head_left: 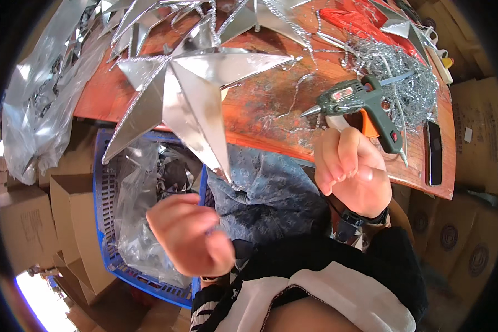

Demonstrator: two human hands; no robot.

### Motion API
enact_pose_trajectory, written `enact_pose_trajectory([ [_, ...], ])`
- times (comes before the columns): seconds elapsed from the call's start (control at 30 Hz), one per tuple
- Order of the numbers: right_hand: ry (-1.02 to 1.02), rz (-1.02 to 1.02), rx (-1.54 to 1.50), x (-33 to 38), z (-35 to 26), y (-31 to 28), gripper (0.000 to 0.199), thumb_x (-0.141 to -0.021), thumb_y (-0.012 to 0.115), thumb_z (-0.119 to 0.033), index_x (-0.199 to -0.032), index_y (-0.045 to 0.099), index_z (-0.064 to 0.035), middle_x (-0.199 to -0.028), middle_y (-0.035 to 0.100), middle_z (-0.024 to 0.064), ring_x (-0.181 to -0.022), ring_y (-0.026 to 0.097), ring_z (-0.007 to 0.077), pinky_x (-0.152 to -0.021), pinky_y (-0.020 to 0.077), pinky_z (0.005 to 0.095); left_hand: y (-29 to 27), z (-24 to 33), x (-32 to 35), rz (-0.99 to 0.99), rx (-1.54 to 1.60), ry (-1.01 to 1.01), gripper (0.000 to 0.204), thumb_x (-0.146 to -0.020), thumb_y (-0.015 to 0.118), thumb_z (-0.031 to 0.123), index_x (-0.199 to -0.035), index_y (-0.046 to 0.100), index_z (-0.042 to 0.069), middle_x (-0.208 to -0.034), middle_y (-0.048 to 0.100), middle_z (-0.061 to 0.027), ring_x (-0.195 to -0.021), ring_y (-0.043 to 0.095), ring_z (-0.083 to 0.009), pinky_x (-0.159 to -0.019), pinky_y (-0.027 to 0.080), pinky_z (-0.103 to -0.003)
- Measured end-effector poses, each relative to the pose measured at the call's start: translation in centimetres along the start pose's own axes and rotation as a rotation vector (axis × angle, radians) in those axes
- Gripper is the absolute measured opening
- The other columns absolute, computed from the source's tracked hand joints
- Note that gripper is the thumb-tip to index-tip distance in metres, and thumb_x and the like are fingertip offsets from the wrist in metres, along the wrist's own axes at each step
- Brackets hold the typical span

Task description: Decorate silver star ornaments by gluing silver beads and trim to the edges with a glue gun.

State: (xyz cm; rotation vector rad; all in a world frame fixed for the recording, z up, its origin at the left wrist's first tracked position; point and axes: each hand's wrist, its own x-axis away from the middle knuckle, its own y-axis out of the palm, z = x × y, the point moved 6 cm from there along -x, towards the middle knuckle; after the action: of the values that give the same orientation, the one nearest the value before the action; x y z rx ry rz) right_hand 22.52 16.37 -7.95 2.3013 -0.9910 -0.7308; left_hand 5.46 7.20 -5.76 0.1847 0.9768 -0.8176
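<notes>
My left hand (191,237) is in front of my body, over the rim side of a blue basket. Its fingers are curled and blurred by motion; anything between them is hidden. My right hand (353,171) is raised at the table's front edge, fingertips and thumb drawn together, and I cannot make out anything in it. Just beyond it lies a dark green glue gun (351,99) with an orange trigger and a glue stick at its back. A shiny silver star (191,91) rests on the table, its lower points overhanging the edge. Silver tinsel cord runs along one of its ridges.
The reddish wooden table (260,119) carries more silver stars (260,19), a tangled heap of tinsel (395,66), a red plastic bag (359,22) and a phone (434,153). A blue basket (106,232) holds clear plastic bags. Cardboard boxes (74,221) stand on both sides.
</notes>
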Motion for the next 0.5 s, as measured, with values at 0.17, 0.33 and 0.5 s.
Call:
enact_pose_trajectory([
  [0.17,-0.021,-0.073,0.074,0.5,1.8,0.7,0.026,-0.093,0.043,-0.017,-0.097,0.055,0.0058,-0.092,0.053,0.0140,-0.075,0.049,0.0159,-0.065,0.0405,0.0280,3.9,1.8,-2.0,-0.314,0.053,0.109,0.032,-0.069,0.072,0.025,-0.093,0.064,0.005,-0.089,0.064,-0.0039,-0.084,0.055,-0.0213,-0.080,0.042,-0.033],
  [0.33,-0.038,-0.107,0.141,0.5,2.3,1.1,0.027,-0.093,0.042,-0.016,-0.096,0.056,0.0066,-0.091,0.053,0.0135,-0.074,0.049,0.0153,-0.065,0.0403,0.0279,4.4,1.4,-1.6,-0.342,0.172,0.038,0.022,-0.070,0.071,0.014,-0.089,0.063,0.005,-0.085,0.065,-0.0040,-0.084,0.056,-0.0206,-0.081,0.041,-0.034],
  [0.5,-0.017,-0.101,0.208,0.4,2.1,1.0,0.027,-0.094,0.042,-0.016,-0.095,0.057,0.0059,-0.090,0.053,0.0128,-0.074,0.049,0.0147,-0.066,0.0401,0.0274,4.2,1.3,-1.6,-0.319,0.161,-0.022,0.022,-0.065,0.074,0.012,-0.086,0.065,0.010,-0.085,0.065,0.0010,-0.088,0.054,-0.0200,-0.080,0.040,-0.030],
])
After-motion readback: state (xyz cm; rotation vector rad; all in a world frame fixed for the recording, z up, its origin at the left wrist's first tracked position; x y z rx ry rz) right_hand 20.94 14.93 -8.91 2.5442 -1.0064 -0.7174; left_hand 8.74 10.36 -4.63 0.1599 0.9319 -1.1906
